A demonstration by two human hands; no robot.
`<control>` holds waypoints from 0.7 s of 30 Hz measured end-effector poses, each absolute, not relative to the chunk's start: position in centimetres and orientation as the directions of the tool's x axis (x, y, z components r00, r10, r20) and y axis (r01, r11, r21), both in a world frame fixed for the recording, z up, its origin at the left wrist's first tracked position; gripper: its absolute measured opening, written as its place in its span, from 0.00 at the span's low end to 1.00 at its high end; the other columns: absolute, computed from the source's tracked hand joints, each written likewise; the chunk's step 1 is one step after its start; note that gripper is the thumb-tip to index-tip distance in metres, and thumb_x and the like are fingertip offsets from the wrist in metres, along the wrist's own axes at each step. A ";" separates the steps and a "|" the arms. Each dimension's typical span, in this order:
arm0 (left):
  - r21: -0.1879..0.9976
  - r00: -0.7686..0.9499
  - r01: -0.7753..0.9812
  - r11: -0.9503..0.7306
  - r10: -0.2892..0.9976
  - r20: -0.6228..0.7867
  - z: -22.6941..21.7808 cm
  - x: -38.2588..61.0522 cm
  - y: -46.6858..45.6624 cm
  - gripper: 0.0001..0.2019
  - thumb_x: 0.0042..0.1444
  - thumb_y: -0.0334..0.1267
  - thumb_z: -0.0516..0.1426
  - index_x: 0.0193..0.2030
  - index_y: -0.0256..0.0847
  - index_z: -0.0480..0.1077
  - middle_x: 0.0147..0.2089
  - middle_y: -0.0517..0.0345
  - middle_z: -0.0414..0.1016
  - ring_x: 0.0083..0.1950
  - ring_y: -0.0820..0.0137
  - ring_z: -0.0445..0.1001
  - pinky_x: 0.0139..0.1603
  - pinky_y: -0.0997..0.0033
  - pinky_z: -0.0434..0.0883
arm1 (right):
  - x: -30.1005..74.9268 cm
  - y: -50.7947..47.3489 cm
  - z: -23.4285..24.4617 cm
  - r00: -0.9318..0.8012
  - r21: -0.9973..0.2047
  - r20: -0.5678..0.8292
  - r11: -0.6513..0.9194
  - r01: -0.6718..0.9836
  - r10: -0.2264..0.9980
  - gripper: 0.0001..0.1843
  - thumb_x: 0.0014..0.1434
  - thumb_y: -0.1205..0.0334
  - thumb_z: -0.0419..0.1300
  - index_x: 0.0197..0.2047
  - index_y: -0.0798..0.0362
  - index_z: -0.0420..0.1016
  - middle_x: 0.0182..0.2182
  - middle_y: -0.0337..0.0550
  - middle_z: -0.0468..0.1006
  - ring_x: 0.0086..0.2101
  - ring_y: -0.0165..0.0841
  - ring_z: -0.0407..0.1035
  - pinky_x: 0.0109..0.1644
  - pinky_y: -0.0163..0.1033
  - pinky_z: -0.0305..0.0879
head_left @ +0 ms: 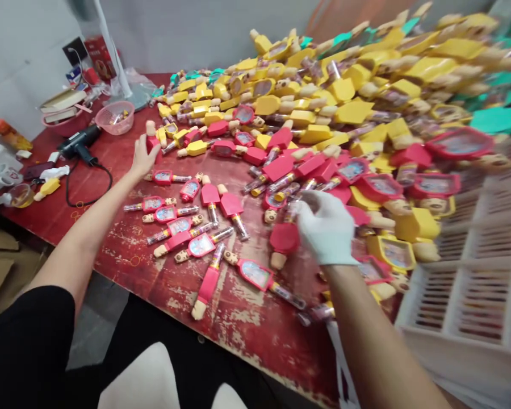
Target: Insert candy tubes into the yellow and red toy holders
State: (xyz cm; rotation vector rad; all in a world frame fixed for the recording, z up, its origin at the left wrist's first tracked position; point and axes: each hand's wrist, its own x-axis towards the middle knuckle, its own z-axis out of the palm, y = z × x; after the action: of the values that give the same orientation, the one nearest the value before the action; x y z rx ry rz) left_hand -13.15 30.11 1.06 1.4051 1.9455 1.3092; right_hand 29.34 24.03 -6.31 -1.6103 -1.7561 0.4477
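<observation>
My left hand (142, 156) reaches far over the worn red table (255, 324) and closes on a red toy piece (153, 143) at the edge of the pile. My right hand (326, 226), in a white glove, is curled around a red popsicle-shaped toy (284, 241) with a beige stick end, held just above the table. Several red toys with clear tubes (200, 245) lie loose between my hands. A large heap of yellow and red toys (344, 96) covers the table's far and right side.
A white slatted plastic crate (472, 284) stands at the right. At the far left lie a black heat gun (80, 142) with its cord, a pink plastic bowl (114, 117), stacked books (62, 102), cups and small bottles. A grey wall runs behind.
</observation>
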 end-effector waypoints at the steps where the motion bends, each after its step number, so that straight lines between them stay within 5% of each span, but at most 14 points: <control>1: 0.887 -0.440 0.459 0.052 0.881 0.176 1.3 -12.8 28.4 0.15 0.63 0.50 0.61 0.43 0.41 0.65 0.44 0.59 0.72 0.52 0.69 0.69 0.63 0.63 0.66 | 27.6 24.2 -6.6 -0.045 -0.640 0.265 0.211 0.739 0.963 0.23 0.62 0.57 0.51 0.54 0.59 0.74 0.49 0.61 0.79 0.50 0.45 0.72 0.59 0.52 0.66; 4: 0.997 -0.417 0.001 0.082 0.906 -0.074 2.0 -10.9 21.9 0.19 0.65 0.57 0.54 0.42 0.42 0.68 0.36 0.58 0.75 0.38 0.70 0.73 0.46 0.66 0.75 | 21.7 23.6 -7.2 -0.317 -0.558 0.179 0.362 0.747 0.931 0.19 0.62 0.59 0.52 0.51 0.57 0.76 0.49 0.60 0.78 0.48 0.44 0.71 0.56 0.48 0.67; 6: 0.899 -0.302 -0.406 0.165 0.904 -0.302 1.8 -9.2 17.0 0.17 0.62 0.54 0.57 0.42 0.40 0.70 0.35 0.55 0.77 0.35 0.68 0.76 0.38 0.65 0.76 | 19.1 23.0 -7.5 -0.426 -0.517 0.135 0.430 0.740 0.895 0.17 0.62 0.58 0.55 0.49 0.54 0.77 0.51 0.57 0.77 0.47 0.43 0.70 0.52 0.46 0.67; 8: 0.819 -0.288 -0.532 0.214 0.864 -0.413 1.0 -7.5 12.2 0.14 0.60 0.47 0.60 0.44 0.39 0.72 0.35 0.55 0.78 0.32 0.69 0.77 0.33 0.68 0.76 | 18.7 23.1 -7.6 -0.426 -0.499 0.145 0.438 0.748 0.893 0.17 0.63 0.58 0.54 0.50 0.54 0.76 0.53 0.58 0.74 0.49 0.44 0.68 0.53 0.47 0.65; 11: 0.827 -0.244 -0.498 0.260 0.874 -0.421 -1.3 -4.8 7.1 0.17 0.53 0.43 0.65 0.47 0.38 0.72 0.37 0.54 0.80 0.32 0.68 0.79 0.33 0.68 0.78 | 21.2 25.6 -7.6 -0.122 -0.430 0.227 0.211 0.878 0.966 0.23 0.65 0.54 0.54 0.59 0.57 0.71 0.61 0.67 0.65 0.57 0.53 0.59 0.59 0.58 0.56; 14: 0.905 -0.187 -0.346 0.247 0.927 -0.324 -3.6 -2.3 5.5 0.22 0.53 0.47 0.67 0.50 0.38 0.72 0.44 0.51 0.82 0.40 0.63 0.82 0.42 0.64 0.79 | 23.2 28.8 -7.4 0.154 -0.357 0.212 -0.070 0.931 0.965 0.33 0.63 0.49 0.58 0.67 0.56 0.65 0.65 0.71 0.57 0.63 0.63 0.49 0.58 0.67 0.50; 18: 0.979 -0.219 -0.136 0.154 0.959 -0.182 -5.2 -0.7 7.6 0.24 0.55 0.52 0.66 0.52 0.38 0.73 0.51 0.48 0.81 0.53 0.58 0.80 0.59 0.59 0.74 | 20.0 29.7 -7.0 -0.222 -0.288 0.163 0.262 0.921 0.961 0.27 0.65 0.58 0.54 0.66 0.54 0.68 0.67 0.69 0.57 0.64 0.61 0.48 0.59 0.66 0.51; 21: 0.987 -0.262 -0.134 0.093 0.957 -0.126 -5.7 -0.8 9.5 0.24 0.57 0.54 0.64 0.52 0.39 0.72 0.52 0.47 0.81 0.53 0.57 0.81 0.60 0.55 0.74 | 16.3 28.0 -6.8 -0.482 -0.313 0.145 0.502 0.806 0.864 0.21 0.64 0.63 0.55 0.58 0.46 0.77 0.68 0.52 0.62 0.63 0.49 0.56 0.64 0.55 0.55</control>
State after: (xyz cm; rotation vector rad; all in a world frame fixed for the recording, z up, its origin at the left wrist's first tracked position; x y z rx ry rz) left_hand -0.83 9.51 -5.73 0.8958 1.3624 1.3747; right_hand 16.27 27.99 -6.83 -1.4087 -2.4658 0.2935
